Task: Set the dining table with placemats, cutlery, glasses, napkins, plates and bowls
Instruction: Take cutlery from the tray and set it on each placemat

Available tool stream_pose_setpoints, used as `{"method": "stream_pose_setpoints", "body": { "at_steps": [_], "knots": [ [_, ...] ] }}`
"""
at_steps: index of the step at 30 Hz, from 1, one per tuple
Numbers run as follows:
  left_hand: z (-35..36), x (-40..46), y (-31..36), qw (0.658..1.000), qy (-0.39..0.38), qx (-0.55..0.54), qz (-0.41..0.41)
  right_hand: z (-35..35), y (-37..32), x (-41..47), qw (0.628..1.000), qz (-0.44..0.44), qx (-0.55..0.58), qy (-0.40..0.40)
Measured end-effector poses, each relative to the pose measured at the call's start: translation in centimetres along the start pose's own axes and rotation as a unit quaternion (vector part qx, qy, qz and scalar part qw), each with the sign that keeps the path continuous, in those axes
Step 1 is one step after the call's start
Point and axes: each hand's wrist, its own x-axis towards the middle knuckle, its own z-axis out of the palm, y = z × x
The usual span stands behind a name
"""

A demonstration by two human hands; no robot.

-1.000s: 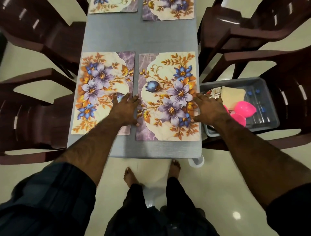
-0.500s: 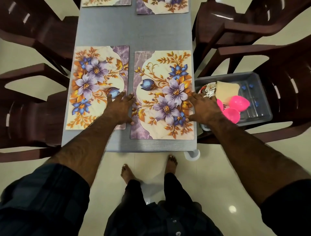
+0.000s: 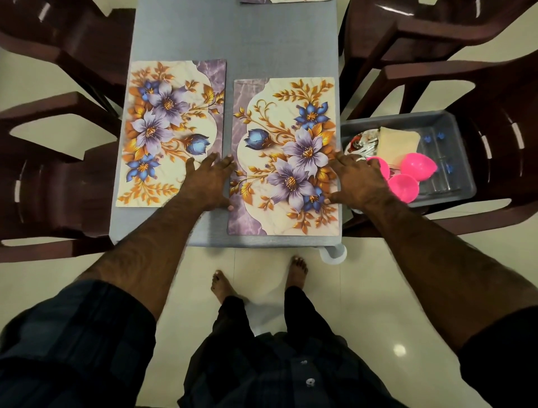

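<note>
Two floral placemats lie side by side at the near end of the grey table (image 3: 262, 43). My left hand (image 3: 209, 182) lies flat, fingers spread, over the inner edge of the left placemat (image 3: 163, 116) and the left edge of the right placemat (image 3: 285, 157). My right hand (image 3: 359, 182) presses flat on that right placemat's right edge at the table's side. A grey bin (image 3: 454, 151) on the chair to the right holds pink bowls (image 3: 403, 186), a beige napkin stack (image 3: 398, 144), cutlery (image 3: 364, 145) and glasses (image 3: 439, 171).
Dark brown plastic chairs (image 3: 58, 174) stand on both sides of the table. Another placemat (image 3: 285, 1) shows at the top edge. My bare feet stand on the cream tiled floor (image 3: 378, 305) just below the table's near edge.
The view has tilted downward, so the table sits higher in the frame. Both hands stay flat on the right placemat's two sides; the mat has shifted slightly toward the near edge.
</note>
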Motion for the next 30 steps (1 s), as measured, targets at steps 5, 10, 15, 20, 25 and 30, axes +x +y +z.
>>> {"method": "stream_pose_setpoints", "body": {
  "at_steps": [5, 10, 15, 20, 25, 30],
  "knots": [
    [0.3, -0.5, 0.1, 1.0, 0.0, 0.004, -0.001, 0.1, -0.5, -0.6, 1.0, 0.002, -0.004, -0.002],
    [-0.1, -0.9, 0.4, 1.0, 0.001, -0.005, -0.004, -0.7, -0.8, -1.5, 1.0, -0.001, 0.008, 0.001],
    [-2.9, -2.2, 0.4, 0.996, 0.053, -0.05, -0.044, -3.2, -0.3, -3.0, 0.995, 0.033, 0.062, 0.076],
    [-6.2, -3.1, 4.1, 0.989, 0.123, -0.08, 0.003, -4.9, 1.6, -5.5, 0.991, 0.065, 0.073, 0.086],
    [-5.4, -1.5, 9.7, 0.977, 0.122, -0.142, 0.102, -2.6, 4.5, -8.5, 0.992, 0.115, 0.035, 0.04],
    [-5.5, 0.5, 16.0, 0.954, 0.086, -0.237, 0.161, -0.1, 8.7, -12.0, 0.986, 0.163, 0.023, 0.004]
  ]
}}
